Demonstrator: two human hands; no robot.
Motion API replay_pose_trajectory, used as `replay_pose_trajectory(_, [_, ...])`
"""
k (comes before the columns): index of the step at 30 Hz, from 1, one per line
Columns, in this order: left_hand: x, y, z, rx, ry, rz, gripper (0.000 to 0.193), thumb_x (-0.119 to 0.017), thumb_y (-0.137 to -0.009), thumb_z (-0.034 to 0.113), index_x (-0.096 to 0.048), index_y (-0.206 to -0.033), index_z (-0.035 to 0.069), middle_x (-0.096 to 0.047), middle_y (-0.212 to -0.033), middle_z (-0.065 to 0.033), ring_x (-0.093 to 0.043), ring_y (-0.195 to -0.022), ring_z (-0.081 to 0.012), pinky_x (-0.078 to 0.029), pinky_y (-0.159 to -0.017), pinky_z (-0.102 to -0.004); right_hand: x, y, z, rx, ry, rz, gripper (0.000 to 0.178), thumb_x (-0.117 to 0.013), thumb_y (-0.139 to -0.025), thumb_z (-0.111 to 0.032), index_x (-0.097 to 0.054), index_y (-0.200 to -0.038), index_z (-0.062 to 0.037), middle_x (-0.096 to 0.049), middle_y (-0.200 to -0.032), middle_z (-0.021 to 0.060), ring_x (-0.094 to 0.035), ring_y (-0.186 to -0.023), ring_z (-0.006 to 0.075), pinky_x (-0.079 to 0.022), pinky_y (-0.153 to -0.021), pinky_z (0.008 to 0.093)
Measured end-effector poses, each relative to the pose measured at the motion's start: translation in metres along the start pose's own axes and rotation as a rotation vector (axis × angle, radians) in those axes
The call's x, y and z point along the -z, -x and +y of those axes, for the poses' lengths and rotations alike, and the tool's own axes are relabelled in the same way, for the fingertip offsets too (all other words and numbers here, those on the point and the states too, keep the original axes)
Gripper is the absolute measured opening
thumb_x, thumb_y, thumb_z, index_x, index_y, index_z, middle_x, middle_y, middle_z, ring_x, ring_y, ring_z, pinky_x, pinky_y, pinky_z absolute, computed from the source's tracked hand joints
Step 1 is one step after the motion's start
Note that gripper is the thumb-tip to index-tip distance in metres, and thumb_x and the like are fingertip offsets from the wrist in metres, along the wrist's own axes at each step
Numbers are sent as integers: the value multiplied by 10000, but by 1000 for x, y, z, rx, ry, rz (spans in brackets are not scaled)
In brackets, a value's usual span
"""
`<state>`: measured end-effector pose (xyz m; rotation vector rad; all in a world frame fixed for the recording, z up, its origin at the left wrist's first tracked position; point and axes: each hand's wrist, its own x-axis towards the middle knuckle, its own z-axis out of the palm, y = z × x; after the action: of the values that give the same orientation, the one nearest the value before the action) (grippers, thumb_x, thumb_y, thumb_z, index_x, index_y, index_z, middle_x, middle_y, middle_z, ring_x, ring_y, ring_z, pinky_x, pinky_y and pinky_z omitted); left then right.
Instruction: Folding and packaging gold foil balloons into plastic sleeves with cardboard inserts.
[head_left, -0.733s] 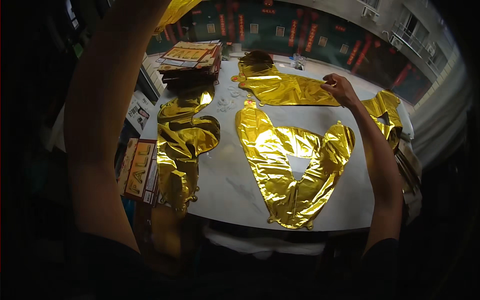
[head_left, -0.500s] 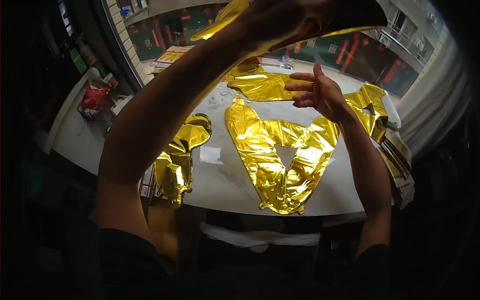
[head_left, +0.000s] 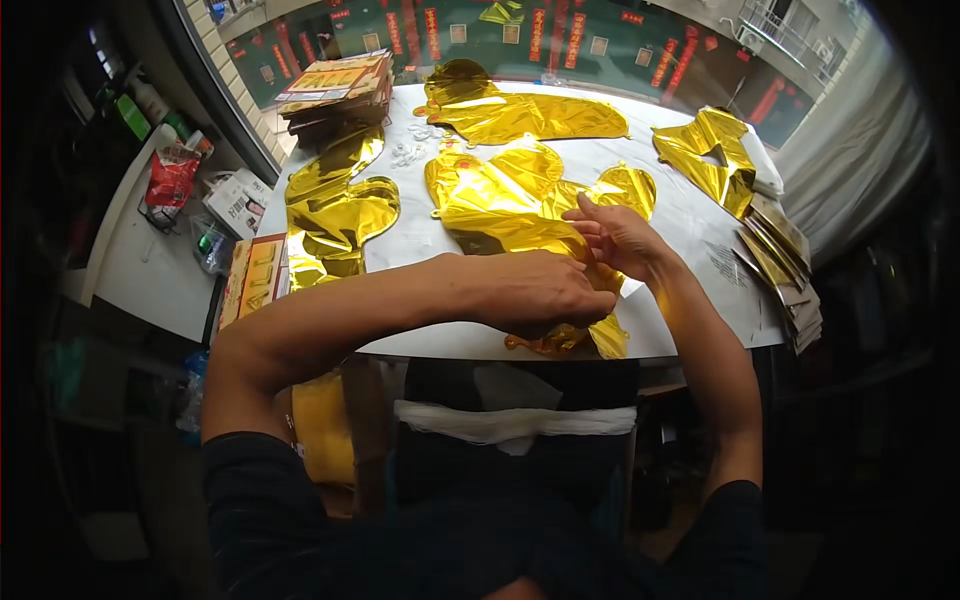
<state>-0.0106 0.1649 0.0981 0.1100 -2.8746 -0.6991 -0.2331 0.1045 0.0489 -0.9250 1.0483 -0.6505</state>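
A flat gold foil balloon (head_left: 500, 200) lies in the middle of the white table (head_left: 700, 230). My left hand (head_left: 545, 290) reaches across and presses on its near end, close to the table's front edge, fingers curled over the foil. My right hand (head_left: 612, 232) rests right beside it on the same balloon, its fingers pinching the foil. Whether either hand truly grips the foil is hard to see.
More gold foil balloons lie around: one at the left (head_left: 335, 210), one at the back (head_left: 520, 112), one at the right (head_left: 712, 155). A stack of flat packets (head_left: 335, 85) sits back left, another stack (head_left: 785, 265) at the right edge. Small clear pieces (head_left: 412, 150) lie near the middle.
My left arm, raised high with a gold balloon before, has come down onto the table. Both hands have met on the balloon in the middle, near the front edge.
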Motion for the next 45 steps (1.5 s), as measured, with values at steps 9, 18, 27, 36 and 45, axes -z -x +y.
replay_pose_trajectory(9, [8, 23, 7, -13, -26, 154, 213, -660, -816, -31, -533, -967, 49, -624, -924, -114, -620, -959, -338, -482, -935, -445, -40, -67, -17, -37, -68, 45, 312, -760, -973, -345, -598, -1051, -89, -633, -822, -14, -605, -637, 88, -546, -588, 241])
replay_pose_trajectory(18, [27, 49, 39, -78, -51, 204, 146, -580, -955, 106, -609, -1075, 28, -696, -1189, -149, -647, -1215, -321, -444, -1151, -519, -53, -132, -31, 90, -78, 52, 248, -725, -990, -170, -711, -1199, -37, -621, -885, -2, -492, -628, 102, -438, -536, 243])
replay_pose_trajectory(27, [19, 76, -10, 17, -334, 626, 142, -704, -854, -1, -605, -911, 83, -743, -1138, -70, -682, -1149, -346, -567, -959, -464, 5, -109, -112, 782, -423, 193, 244, -605, -923, 67, -697, -1133, -15, -715, -1173, 109, -699, -1032, 259, -592, -852, 354])
replay_pose_trajectory(36, [-48, 67, -51, 95, -220, 496, 162, -730, -772, 8, -645, -854, 119, -723, -1141, -42, -673, -1135, -297, -578, -905, -412, 85, -112, -37, 479, 94, 582, 366, -723, -917, 34, -718, -1275, -43, -736, -1017, 35, -679, -823, 121, -581, -721, 237])
replay_pose_trajectory(45, [-61, 80, -51, 109, -184, 412, 159, -733, -752, 44, -651, -866, 117, -704, -1189, -79, -648, -1169, -342, -565, -923, -437, 109, -143, -13, 516, 361, 484, 319, -718, -896, 43, -768, -1201, -37, -767, -1016, 48, -679, -822, 101, -557, -753, 234])
